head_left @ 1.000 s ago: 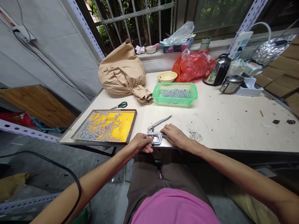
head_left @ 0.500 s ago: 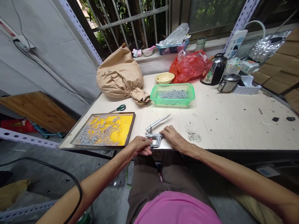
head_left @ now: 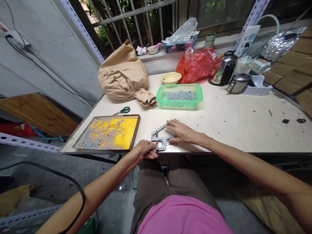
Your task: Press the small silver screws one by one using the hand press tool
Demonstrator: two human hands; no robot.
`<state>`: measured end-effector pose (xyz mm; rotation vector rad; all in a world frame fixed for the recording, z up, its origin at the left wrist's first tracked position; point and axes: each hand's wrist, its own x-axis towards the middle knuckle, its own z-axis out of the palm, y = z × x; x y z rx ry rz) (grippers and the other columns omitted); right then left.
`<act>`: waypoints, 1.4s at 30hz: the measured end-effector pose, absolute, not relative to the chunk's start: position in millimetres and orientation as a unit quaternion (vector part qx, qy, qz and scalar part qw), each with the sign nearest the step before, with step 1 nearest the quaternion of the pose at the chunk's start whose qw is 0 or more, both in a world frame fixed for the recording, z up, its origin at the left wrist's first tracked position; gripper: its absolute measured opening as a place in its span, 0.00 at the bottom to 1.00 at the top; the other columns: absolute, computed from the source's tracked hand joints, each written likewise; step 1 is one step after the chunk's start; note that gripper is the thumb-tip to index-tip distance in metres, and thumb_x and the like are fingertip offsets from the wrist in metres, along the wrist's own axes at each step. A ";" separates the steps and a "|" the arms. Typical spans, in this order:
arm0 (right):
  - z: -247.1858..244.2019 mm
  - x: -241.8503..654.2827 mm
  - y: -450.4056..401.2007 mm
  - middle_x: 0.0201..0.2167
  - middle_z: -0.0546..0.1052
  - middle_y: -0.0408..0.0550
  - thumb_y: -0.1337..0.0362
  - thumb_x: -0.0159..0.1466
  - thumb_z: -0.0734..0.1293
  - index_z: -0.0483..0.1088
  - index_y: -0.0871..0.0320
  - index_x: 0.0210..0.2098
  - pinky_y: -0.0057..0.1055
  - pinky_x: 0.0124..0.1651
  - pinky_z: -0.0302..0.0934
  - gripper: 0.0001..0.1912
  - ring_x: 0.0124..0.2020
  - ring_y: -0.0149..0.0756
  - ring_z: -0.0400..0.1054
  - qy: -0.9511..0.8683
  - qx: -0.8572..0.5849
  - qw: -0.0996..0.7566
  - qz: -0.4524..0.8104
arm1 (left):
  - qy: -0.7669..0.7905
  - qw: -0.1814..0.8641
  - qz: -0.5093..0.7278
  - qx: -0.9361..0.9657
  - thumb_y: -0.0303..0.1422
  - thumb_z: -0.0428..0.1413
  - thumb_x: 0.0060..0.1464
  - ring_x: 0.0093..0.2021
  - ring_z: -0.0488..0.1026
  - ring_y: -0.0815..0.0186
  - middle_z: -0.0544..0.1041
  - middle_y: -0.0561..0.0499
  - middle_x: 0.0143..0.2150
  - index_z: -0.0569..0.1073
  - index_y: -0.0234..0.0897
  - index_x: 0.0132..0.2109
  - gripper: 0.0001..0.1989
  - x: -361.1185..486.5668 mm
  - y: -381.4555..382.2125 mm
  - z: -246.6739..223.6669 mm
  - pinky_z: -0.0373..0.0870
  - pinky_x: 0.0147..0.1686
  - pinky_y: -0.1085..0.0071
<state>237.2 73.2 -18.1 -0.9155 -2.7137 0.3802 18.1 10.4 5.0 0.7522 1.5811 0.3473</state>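
A pair of metal snap pliers lies at the front edge of the table, its spring and a red part showing near the jaw. Thumb and fingers of my left hand are pinched together at the jaw; whatever they hold is too small and hidden to name. My right hand spans the two handles, fingers over the upper one and thumb by the lower one. Left of the pliers, a shallow tray with a yellow bottom carries many small silvery metal pieces.
Behind the pliers stands a green plastic basket of similar metal pieces. Scissors lie behind the tray. Further back are a brown paper sack, a cream bowl, a red plastic bag and a kettle.
My right hand has moved from the lower handle up and over both handles, its fingers reaching the upper one. My left hand stays at the jaw.
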 end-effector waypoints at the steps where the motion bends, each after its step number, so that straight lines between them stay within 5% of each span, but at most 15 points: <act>1: -17.1 237.8 80.2 0.62 0.57 0.63 0.45 0.56 0.68 0.59 0.62 0.60 0.49 0.59 0.49 0.40 0.62 0.56 0.48 -0.933 -0.324 0.101 0.122 | 0.692 0.625 0.154 0.326 0.34 0.64 0.47 0.18 0.73 0.71 0.73 0.52 0.18 0.70 0.30 0.30 0.12 18.5 10.2 4.9 0.67 0.18 0.81; 4: -16.3 236.3 96.9 0.63 0.55 0.65 0.39 0.51 0.68 0.54 0.65 0.63 0.52 0.61 0.46 0.51 0.65 0.61 0.41 -0.933 -0.340 0.018 0.116 | 0.700 0.617 0.151 0.325 0.34 0.63 0.49 0.18 0.72 0.71 0.73 0.52 0.17 0.70 0.30 0.31 0.11 20.1 9.9 5.0 0.67 0.19 0.81; 11: -14.5 232.0 106.8 0.58 0.62 0.66 0.37 0.48 0.68 0.54 0.67 0.62 0.50 0.57 0.51 0.54 0.56 0.57 0.56 -0.936 -0.337 -0.015 0.103 | 0.709 0.608 0.149 0.325 0.33 0.62 0.50 0.18 0.73 0.71 0.73 0.52 0.18 0.70 0.30 0.32 0.10 22.3 9.7 5.6 0.68 0.19 0.81; 19: -10.0 233.6 106.6 0.50 0.67 0.60 0.38 0.46 0.71 0.63 0.63 0.55 0.44 0.49 0.56 0.47 0.49 0.52 0.60 -0.936 -0.341 -0.018 0.083 | 0.707 0.609 0.151 0.326 0.33 0.62 0.51 0.20 0.74 0.70 0.73 0.52 0.18 0.71 0.29 0.32 0.10 21.4 9.9 4.3 0.69 0.22 0.80; 28: 7.2 222.2 92.2 0.41 0.71 0.57 0.49 0.51 0.73 0.70 0.61 0.43 0.38 0.39 0.58 0.28 0.44 0.49 0.61 -0.923 -0.377 -0.034 0.073 | 0.709 0.583 0.127 0.376 0.37 0.58 0.54 0.21 0.74 0.70 0.74 0.50 0.20 0.72 0.29 0.35 0.12 21.9 5.4 7.0 0.70 0.25 0.78; 32: 3.6 225.0 87.7 0.41 0.71 0.56 0.50 0.53 0.72 0.70 0.61 0.41 0.39 0.41 0.58 0.23 0.44 0.49 0.62 -0.928 -0.367 -0.026 0.059 | 0.726 0.427 0.122 0.526 0.39 0.53 0.57 0.28 0.76 0.63 0.75 0.47 0.25 0.73 0.31 0.36 0.13 22.5 -3.0 7.6 0.71 0.30 0.71; 36: -12.4 232.7 80.0 0.40 0.72 0.57 0.50 0.56 0.69 0.69 0.61 0.42 0.41 0.41 0.59 0.22 0.43 0.50 0.64 -0.940 -0.341 -0.014 0.032 | 0.647 0.168 0.161 0.726 0.36 0.56 0.54 0.48 0.71 0.56 0.75 0.42 0.45 0.73 0.35 0.44 0.13 40.4 -12.4 8.0 0.67 0.45 0.65; 42: -45.6 242.4 102.6 0.39 0.73 0.57 0.49 0.55 0.66 0.70 0.58 0.44 0.43 0.43 0.61 0.23 0.41 0.50 0.67 -0.952 -0.303 -0.001 0.034 | 0.546 0.147 0.025 0.825 0.41 0.54 0.53 0.50 0.66 0.51 0.72 0.38 0.48 0.68 0.28 0.52 0.24 55.1 26.3 -0.7 0.68 0.42 0.62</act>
